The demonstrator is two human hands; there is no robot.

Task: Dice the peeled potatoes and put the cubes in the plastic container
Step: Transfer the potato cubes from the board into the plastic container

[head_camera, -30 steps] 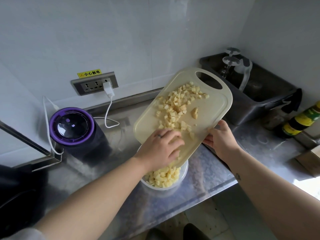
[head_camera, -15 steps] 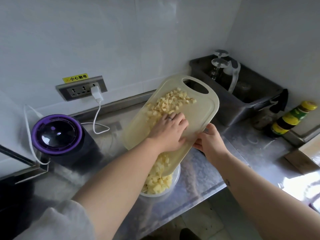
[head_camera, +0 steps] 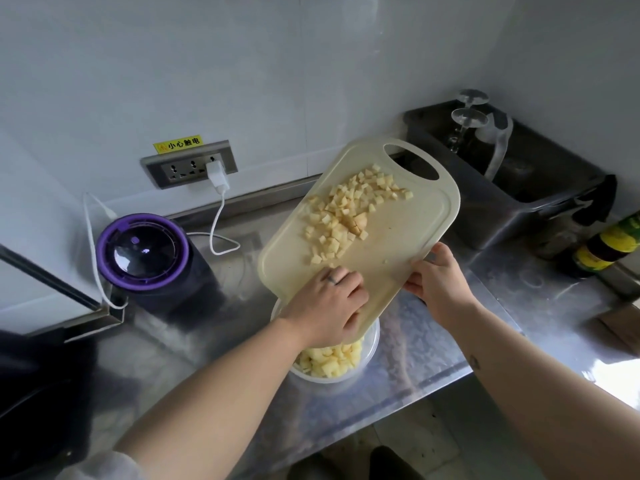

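A cream cutting board (head_camera: 408,233) is tilted over a clear plastic container (head_camera: 370,351) on the steel counter. Several potato cubes (head_camera: 346,213) lie on the board's upper half. More potato cubes (head_camera: 329,362) fill the container. My right hand (head_camera: 438,284) grips the board's right edge and holds it up. My left hand (head_camera: 332,306) lies on the board's lower end, fingers curled downward over the container's mouth; whether cubes are under the fingers is hidden.
A purple-rimmed black appliance (head_camera: 143,252) stands left on the steel counter (head_camera: 433,344), with a white cable (head_camera: 218,216) plugged into the wall socket (head_camera: 190,166). A dark bin (head_camera: 502,188) with glasses sits back right. Bottles (head_camera: 609,244) stand at the far right.
My left hand has slid from the middle of the board down to its lower end, over the container. The cubes it covered now show on the board. The board stays tilted.
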